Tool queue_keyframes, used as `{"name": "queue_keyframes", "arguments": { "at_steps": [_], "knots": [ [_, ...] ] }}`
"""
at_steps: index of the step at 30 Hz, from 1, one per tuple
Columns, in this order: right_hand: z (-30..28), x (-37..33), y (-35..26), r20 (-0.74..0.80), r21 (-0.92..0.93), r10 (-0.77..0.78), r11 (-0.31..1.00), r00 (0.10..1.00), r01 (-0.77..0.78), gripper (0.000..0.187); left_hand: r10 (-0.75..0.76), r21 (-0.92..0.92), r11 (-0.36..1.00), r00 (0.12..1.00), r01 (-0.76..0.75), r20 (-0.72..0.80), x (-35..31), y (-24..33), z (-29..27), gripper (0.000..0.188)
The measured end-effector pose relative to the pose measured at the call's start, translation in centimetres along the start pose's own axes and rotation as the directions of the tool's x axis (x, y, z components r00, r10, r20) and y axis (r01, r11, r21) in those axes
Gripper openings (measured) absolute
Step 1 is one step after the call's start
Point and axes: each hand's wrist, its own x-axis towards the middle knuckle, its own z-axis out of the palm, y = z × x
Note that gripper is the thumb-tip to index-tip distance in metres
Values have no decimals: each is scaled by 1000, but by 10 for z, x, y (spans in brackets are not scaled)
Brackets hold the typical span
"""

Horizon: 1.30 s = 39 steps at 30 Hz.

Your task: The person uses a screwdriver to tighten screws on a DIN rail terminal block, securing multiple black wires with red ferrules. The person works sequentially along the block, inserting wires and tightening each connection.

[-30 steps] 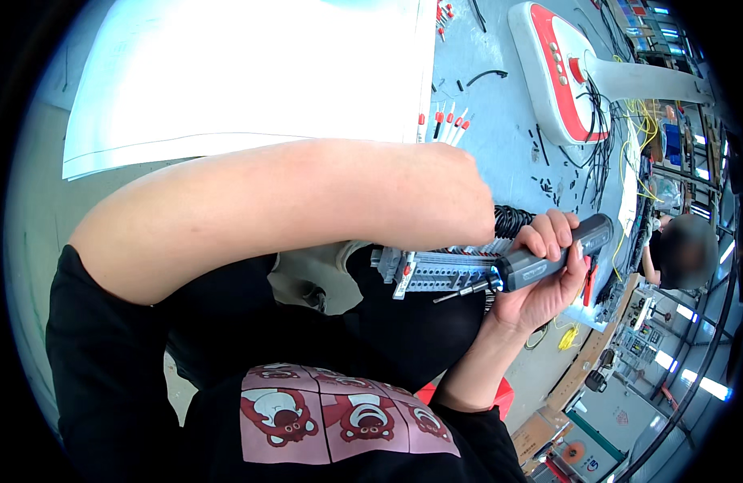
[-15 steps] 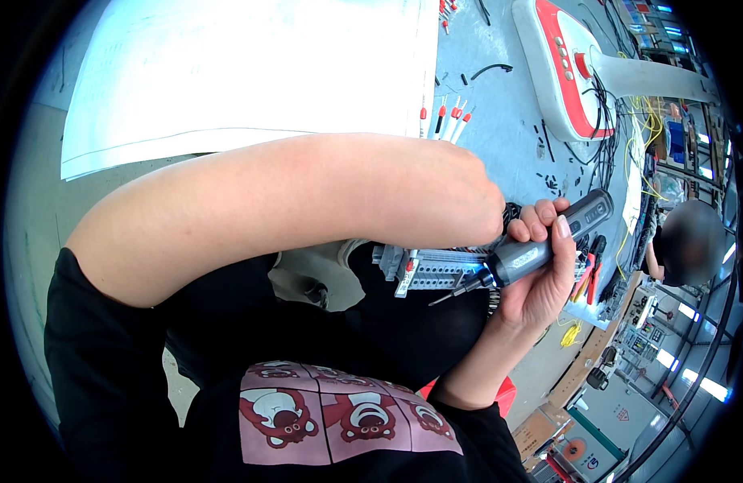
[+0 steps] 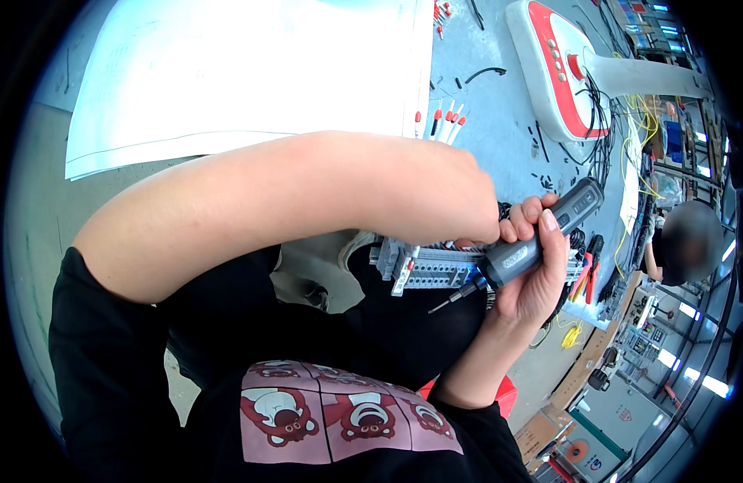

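A dark grey cordless screwdriver (image 3: 512, 262) rests in my right hand (image 3: 540, 266), with my fingers wrapped round its body. Its thin bit points down and left, apart from the grey terminal block row (image 3: 440, 268) beside it. My left forearm crosses the view, and my left hand (image 3: 468, 193) is bent closed at the far side of the terminal block row. Most of its fingers are hidden behind the back of the hand, so what they grip does not show. A white marker piece with red (image 3: 402, 278) stands at the row's left end.
Large white paper sheets (image 3: 250, 72) lie at the back left. White wires with red ferrules (image 3: 448, 121) sit on the blue-grey table, along with black scraps. A white and red stand base (image 3: 552, 72) is farther right, with pliers (image 3: 590, 262) below. Another person (image 3: 689, 241) is at the far right.
The screwdriver and my right hand have shifted slightly left, the tool's rear end tilting up a little. My left hand has moved slightly left, and a fingertip now shows beneath it.
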Motion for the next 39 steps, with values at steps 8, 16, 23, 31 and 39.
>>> {"name": "queue_keyframes", "arguments": {
  "at_steps": [8, 16, 23, 31, 39],
  "knots": [
    [-3, -5, -1, 47, 51, -63, 997, 997, 61, 28, -18, -96, 995, 996, 9, -86, -3, 2, 6, 12],
    [12, -48, -28, 177, -20, -650, 749, 739, 663, 32, -113, -84, 991, 990, 105, -89, -23, 34, -5, 22],
    [18, -62, -11, 308, -208, -766, 524, 564, 826, 43, -87, 89, 989, 955, 117, -283, -42, 50, 25, 69],
    [35, -68, -4, 308, -270, -803, 441, 511, 856, 46, -33, 84, 994, 910, 75, -414, -35, 41, 38, 47],
    [36, -64, -2, 359, -309, -790, 402, 497, 862, 47, -26, 64, 996, 906, 59, -423, -34, 37, 38, 43]
  ]
}}
